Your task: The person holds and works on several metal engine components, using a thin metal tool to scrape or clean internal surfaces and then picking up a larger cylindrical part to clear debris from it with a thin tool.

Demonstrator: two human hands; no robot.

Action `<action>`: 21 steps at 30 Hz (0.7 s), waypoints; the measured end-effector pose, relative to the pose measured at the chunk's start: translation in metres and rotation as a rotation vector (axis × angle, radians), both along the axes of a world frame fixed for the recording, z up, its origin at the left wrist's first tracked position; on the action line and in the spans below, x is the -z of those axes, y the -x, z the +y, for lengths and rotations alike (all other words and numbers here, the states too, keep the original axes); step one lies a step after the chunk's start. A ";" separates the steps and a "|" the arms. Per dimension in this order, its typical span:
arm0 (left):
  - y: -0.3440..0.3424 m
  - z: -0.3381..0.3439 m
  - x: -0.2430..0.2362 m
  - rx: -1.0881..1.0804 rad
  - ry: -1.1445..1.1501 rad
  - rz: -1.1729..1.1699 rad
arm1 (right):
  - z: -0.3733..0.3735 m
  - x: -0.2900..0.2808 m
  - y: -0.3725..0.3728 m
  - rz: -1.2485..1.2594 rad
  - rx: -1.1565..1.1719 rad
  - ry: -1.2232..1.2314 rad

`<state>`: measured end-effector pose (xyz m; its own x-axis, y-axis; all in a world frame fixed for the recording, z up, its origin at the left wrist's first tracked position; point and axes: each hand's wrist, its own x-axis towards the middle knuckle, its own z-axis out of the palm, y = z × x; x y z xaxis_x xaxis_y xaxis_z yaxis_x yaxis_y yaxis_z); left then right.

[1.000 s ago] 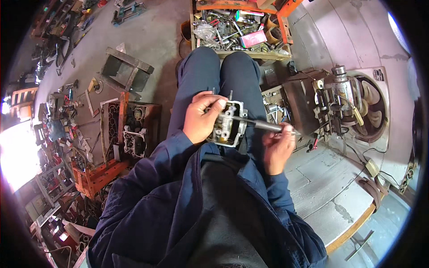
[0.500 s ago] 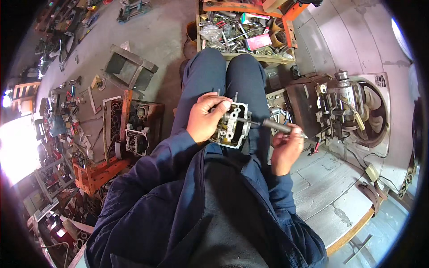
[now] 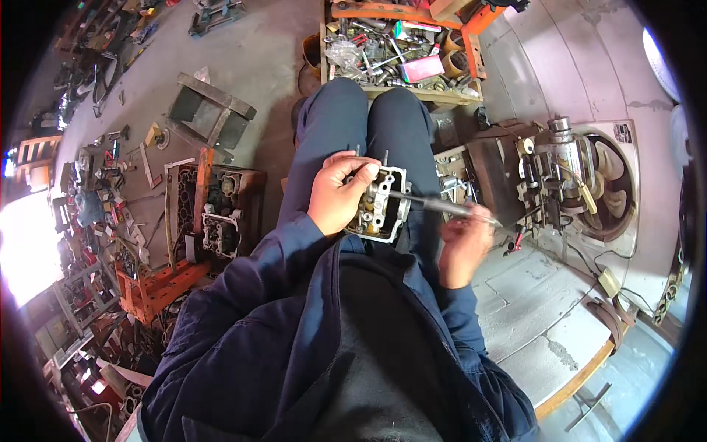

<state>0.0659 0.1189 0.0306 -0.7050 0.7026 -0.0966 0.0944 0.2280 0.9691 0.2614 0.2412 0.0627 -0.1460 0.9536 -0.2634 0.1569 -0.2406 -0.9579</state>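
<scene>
A small metal engine cylinder head (image 3: 380, 208) rests across my thighs, its open side facing up. My left hand (image 3: 335, 195) is closed around its left edge, thumb on top and two studs standing out beyond the fingers. From the right side of the casting sticks a thin dark rod (image 3: 411, 197). My right hand (image 3: 467, 247), blurred by motion, grips a thick grey metal bar (image 3: 446, 207). The bar lies in line with the rod, its tip at the rod's outer end; whether they touch I cannot tell.
Beyond my knees stands a wooden tray (image 3: 412, 96) of loose tools and parts. A machine with a round fan-like opening (image 3: 607, 177) is at right. On the left are an orange metal frame (image 3: 158, 287), another engine casting (image 3: 221, 232) and many scattered parts.
My right hand has swung the bar leftward, bringing its tip up to the rod where a gap showed before. My left hand and the cylinder head stay nearly in place.
</scene>
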 end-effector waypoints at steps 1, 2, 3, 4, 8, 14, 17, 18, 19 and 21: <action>0.006 -0.001 -0.007 -0.010 0.032 -0.010 | -0.002 -0.001 0.003 -0.004 0.001 -0.001; 0.007 -0.004 0.000 -0.007 -0.006 -0.113 | -0.001 -0.002 0.006 0.121 -0.029 0.060; 0.007 -0.006 0.007 -0.004 -0.044 -0.215 | 0.000 -0.003 0.008 0.246 -0.059 0.121; 0.006 -0.005 0.006 -0.004 -0.047 -0.213 | 0.006 -0.003 0.007 0.303 0.030 0.119; 0.001 -0.003 -0.002 0.000 0.001 -0.033 | 0.019 -0.006 -0.006 0.366 0.208 0.075; 0.005 -0.007 0.003 -0.005 -0.030 -0.087 | 0.005 -0.001 0.003 0.274 -0.015 0.088; 0.002 -0.006 0.000 -0.009 -0.020 -0.080 | 0.024 -0.001 -0.015 0.385 0.178 0.004; 0.003 -0.006 -0.001 -0.003 -0.012 -0.052 | 0.021 0.003 -0.014 0.406 0.191 0.018; 0.002 -0.004 0.001 0.012 -0.009 -0.031 | 0.015 0.007 -0.013 0.421 0.213 0.024; 0.002 -0.002 -0.002 0.021 -0.003 0.030 | -0.018 0.003 0.010 0.416 -0.068 0.163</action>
